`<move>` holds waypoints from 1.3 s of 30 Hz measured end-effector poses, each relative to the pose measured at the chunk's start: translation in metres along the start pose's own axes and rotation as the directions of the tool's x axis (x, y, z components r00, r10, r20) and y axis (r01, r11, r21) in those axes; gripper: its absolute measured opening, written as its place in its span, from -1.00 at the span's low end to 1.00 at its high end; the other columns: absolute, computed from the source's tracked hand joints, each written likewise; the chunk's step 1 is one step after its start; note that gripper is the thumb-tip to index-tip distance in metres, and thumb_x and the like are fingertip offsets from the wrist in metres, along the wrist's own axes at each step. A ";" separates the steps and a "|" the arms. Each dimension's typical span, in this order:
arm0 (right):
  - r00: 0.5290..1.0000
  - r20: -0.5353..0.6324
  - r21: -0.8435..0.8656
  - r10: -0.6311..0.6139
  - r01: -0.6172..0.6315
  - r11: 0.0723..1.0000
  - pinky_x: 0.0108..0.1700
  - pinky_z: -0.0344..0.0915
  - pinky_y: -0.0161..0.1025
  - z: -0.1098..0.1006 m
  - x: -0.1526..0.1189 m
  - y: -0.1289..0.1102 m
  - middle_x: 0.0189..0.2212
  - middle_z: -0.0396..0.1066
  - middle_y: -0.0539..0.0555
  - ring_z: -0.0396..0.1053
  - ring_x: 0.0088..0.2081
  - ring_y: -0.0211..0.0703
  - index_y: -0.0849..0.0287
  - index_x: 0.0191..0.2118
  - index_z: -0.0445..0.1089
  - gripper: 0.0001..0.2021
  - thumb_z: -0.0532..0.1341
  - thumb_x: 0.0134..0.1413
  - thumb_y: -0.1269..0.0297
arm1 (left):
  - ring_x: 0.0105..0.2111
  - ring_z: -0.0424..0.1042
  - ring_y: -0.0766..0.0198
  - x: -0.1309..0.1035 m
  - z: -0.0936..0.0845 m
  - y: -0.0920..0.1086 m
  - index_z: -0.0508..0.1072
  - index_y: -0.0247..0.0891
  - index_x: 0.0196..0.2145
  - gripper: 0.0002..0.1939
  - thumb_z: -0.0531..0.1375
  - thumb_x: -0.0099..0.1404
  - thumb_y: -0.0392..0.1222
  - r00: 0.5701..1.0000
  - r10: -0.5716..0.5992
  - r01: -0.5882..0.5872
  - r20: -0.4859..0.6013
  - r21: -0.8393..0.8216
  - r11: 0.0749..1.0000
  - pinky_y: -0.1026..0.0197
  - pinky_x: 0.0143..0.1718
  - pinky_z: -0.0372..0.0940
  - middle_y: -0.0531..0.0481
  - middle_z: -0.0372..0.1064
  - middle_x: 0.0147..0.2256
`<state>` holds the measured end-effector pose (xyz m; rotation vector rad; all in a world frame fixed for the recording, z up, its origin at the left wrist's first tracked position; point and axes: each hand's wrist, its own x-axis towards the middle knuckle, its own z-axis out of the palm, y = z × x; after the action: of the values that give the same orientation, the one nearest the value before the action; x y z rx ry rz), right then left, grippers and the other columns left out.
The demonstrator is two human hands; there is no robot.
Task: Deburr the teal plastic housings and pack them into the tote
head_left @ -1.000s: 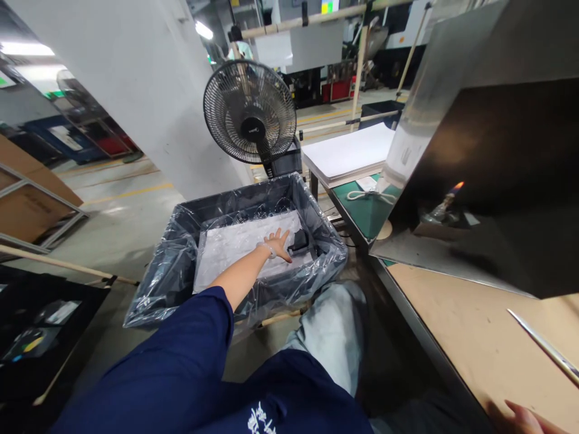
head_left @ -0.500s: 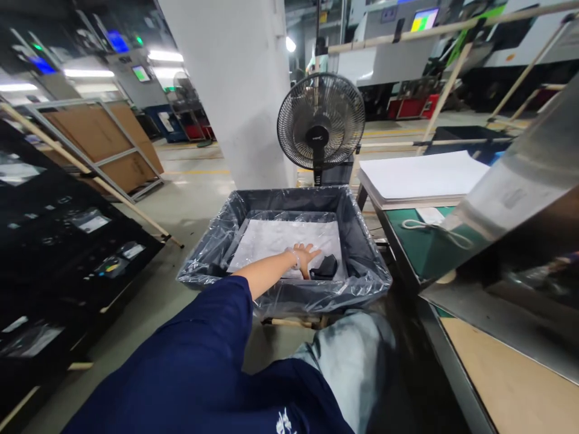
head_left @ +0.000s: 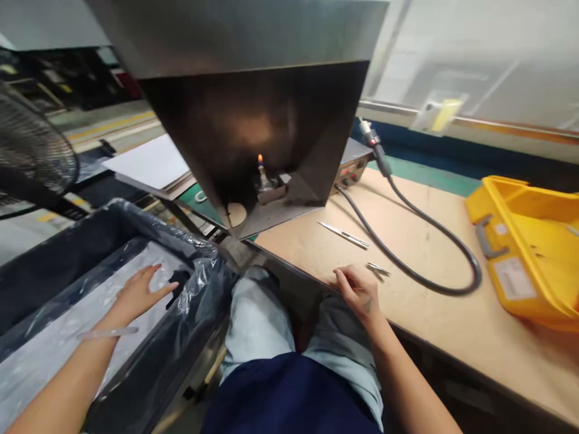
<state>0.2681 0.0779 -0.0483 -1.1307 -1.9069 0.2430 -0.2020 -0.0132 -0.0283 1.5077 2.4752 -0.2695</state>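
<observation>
My left hand [head_left: 138,295], wearing a pale bracelet, is over the lined bin with its fingers spread and nothing in its grasp. Close to its thumb lies a small black part [head_left: 180,284] on a white sheet [head_left: 49,361] inside the dark bin [head_left: 99,220], which is lined with clear plastic. At the front edge of the wooden tabletop [head_left: 420,235] rests my right hand [head_left: 359,292], its fingers curled into a loose fist. Just beyond that hand are a pointed metal blade tool [head_left: 344,235] and a small metal tool [head_left: 378,270].
A lit burner [head_left: 263,181] stands inside a metal hood [head_left: 253,39]. Right of it, a thick black cable [head_left: 434,226] runs to a handheld tool [head_left: 374,144]. A yellow crate [head_left: 515,280] sits at the right. Stacked white sheets [head_left: 149,160] and a fan [head_left: 31,150] are at left.
The view has swung right, from the bin to the worktable. My left hand remains over the bin near the black part. My right hand now shows at the table edge.
</observation>
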 end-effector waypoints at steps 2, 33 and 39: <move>0.999 -0.039 -0.047 0.023 -0.025 0.999 -0.47 0.32 -0.27 -0.006 -0.005 0.005 -0.58 0.44 0.00 0.38 -0.56 -0.22 0.09 -0.46 0.47 -0.64 0.14 0.39 0.17 | 0.32 0.31 -0.32 0.006 -0.011 0.006 0.26 -0.61 0.29 -0.33 0.02 0.42 -0.01 0.993 0.058 -0.069 -0.099 -0.110 0.991 -0.23 0.18 0.39 -0.60 0.25 0.33; 0.950 -0.039 -0.201 0.310 -0.311 0.929 -0.47 0.26 -0.25 -0.064 -0.035 0.029 -0.62 0.30 -0.06 0.23 -0.59 -0.23 0.08 -0.37 0.42 -0.86 0.16 0.02 0.18 | 0.11 0.51 0.00 -0.003 0.041 0.141 0.49 -0.29 0.15 -0.65 0.16 0.48 -0.19 0.269 0.943 -0.959 -0.195 -0.147 0.243 -0.05 0.18 0.42 -0.24 0.54 0.09; 0.960 0.028 -0.222 0.278 -0.265 0.938 -0.49 0.29 -0.25 -0.064 -0.031 0.028 -0.52 0.45 0.02 0.33 -0.55 -0.18 0.05 -0.40 0.39 -0.86 0.14 0.07 0.16 | 0.11 0.52 -0.02 0.000 0.041 0.142 0.49 -0.30 0.16 -0.64 0.16 0.47 -0.20 0.283 0.945 -0.955 -0.163 -0.145 0.260 -0.05 0.18 0.43 -0.25 0.54 0.11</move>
<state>0.3404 0.0535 -0.0435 -1.5527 -1.8576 0.2252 -0.0713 0.0401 -0.0724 2.5482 1.0571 0.2767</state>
